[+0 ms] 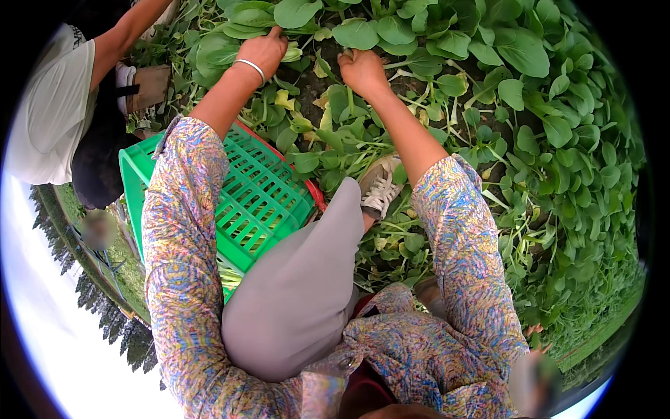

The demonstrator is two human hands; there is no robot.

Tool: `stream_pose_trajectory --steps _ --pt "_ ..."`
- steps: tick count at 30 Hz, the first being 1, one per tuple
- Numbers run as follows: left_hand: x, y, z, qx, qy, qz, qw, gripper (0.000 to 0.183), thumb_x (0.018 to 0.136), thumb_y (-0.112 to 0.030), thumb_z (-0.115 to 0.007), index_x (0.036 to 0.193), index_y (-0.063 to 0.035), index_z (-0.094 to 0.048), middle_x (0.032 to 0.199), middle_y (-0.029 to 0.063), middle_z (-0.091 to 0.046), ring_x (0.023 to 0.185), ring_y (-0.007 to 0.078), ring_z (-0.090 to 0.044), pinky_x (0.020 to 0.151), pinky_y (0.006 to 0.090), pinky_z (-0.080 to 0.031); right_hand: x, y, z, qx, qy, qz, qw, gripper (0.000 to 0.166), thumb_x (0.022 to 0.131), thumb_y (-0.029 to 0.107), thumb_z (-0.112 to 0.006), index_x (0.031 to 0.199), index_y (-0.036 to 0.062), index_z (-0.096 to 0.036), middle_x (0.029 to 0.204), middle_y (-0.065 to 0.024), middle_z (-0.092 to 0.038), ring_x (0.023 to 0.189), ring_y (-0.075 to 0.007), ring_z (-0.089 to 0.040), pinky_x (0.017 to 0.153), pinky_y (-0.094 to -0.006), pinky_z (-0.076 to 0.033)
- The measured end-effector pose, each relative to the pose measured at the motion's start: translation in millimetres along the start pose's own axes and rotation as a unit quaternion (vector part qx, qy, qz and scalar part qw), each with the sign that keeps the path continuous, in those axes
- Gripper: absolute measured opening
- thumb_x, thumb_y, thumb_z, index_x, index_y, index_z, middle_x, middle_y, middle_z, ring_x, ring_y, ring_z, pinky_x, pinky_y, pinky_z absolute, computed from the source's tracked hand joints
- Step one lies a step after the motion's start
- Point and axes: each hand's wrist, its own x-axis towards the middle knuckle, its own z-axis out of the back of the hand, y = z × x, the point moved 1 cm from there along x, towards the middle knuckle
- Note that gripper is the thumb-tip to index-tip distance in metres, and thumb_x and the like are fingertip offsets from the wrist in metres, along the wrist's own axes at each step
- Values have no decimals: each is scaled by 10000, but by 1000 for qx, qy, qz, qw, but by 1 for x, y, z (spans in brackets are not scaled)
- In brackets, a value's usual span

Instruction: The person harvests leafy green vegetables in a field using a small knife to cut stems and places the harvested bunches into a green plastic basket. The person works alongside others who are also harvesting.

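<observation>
My left hand (263, 52), with a pale band on the wrist, is closed around the stems of a bunch of leafy greens (217, 55); their broad leaves spread to its left and above. To its right, my right hand (362, 70) has its fingers curled low among the growing leafy green plants (398, 34), at a pale stem; the fingertips are partly hidden by leaves, so its hold is not clear. Between the hands lie bare soil, small plants and some yellowed leaves (284, 99).
A green slotted plastic crate (261, 201) with a red strap (315, 195) stands tilted beside my left arm. My shoe (381, 186) rests among cut stems and leaves. Another person in a light shirt (52, 115) is close at the upper left. Dense greens (570, 173) grow along the right.
</observation>
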Motion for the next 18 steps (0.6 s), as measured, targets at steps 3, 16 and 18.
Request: stream_pose_trajectory --steps 3,16,18 --pt "3 2 5 -29 -2 -13 1000 205 796 -27 -571 995 -21 -620 1232 160 -554 815 333 -685 696 433 -564 21 -8 -14 24 18 -14 999 342 900 251 -548 1065 -43 -606 829 -214 -669 779 -368 -655 762 -425 -499" --pt "0 10 -2 -111 47 3 993 350 743 -4 -588 1087 -65 -613 1219 136 -580 953 360 -639 790 460 -528 39 -4 -42 -99 -1 12 995 320 928 285 -522 969 2 -666 937 -187 -689 843 -331 -678 771 -434 -525" --pt "2 10 -1 -115 59 5 992 396 742 -13 -588 1133 -74 -605 1220 143 -585 974 363 -630 806 463 -522 42 3 -43 -126 32 -24 991 289 916 258 -522 985 20 -671 982 -196 -683 912 -359 -662 793 -455 -525"
